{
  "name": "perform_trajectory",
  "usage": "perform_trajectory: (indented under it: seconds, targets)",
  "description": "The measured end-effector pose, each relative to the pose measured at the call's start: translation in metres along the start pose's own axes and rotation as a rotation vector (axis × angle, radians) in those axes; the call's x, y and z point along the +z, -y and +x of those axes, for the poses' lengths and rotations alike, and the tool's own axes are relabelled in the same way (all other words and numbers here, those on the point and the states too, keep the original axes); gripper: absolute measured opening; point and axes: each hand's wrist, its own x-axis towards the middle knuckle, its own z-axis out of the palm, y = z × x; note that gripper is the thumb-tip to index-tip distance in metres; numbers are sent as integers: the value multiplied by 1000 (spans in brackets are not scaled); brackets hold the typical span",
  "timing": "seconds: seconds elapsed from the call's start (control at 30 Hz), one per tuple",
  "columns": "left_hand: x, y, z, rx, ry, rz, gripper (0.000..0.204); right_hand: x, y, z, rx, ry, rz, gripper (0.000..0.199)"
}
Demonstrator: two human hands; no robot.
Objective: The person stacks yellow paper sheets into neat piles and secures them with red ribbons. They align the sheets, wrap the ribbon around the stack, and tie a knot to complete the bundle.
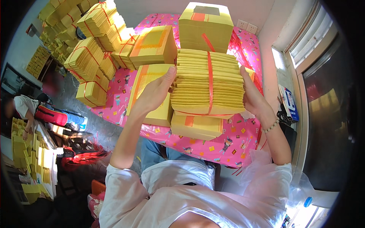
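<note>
Between my two hands is a thick bundle of yellow folded paper (194,81), its layers stacked and tied crosswise with flat red string. My left hand (161,87) presses on its left side, fingers partly hidden behind it. On the opposite side my right hand (254,95), with a beaded bracelet at the wrist, grips the bundle. Directly below and partly covered is a yellow paper stack (197,127) with an orange mark. Another yellow stack (156,114) lies beside my left forearm. Behind the bundle rises a tall yellow stack (205,34).
A pink patterned cloth (182,146) covers the table. Tied yellow bundles (85,57) pile up at the left edge, near another stack (154,43). Loose red string (243,49) lies at the right by the wall. Further left, a person (28,108) works at another table.
</note>
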Motion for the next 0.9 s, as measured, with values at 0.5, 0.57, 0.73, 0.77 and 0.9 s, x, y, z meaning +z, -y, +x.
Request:
perform_trajectory:
  seconds: [0.5, 0.57, 0.73, 0.77, 0.9]
  targets:
    - [41, -11, 16, 183, -31, -750, 77, 0, -41, -7, -471, -306, -241, 61]
    - [39, -16, 12, 165, -65, -756, 76, 10, -33, -14, -515, -287, -257, 58]
    - [30, -25, -5, 113, -85, -826, 72, 35, -18, -39, -605, -341, -525, 52]
    - [30, -23, -4, 71, -78, -835, 72, 35, -22, -39, -580, -330, -508, 52]
    - [24, -7, 4, -56, -85, -797, 72, 41, -29, -32, -587, -324, -412, 52]
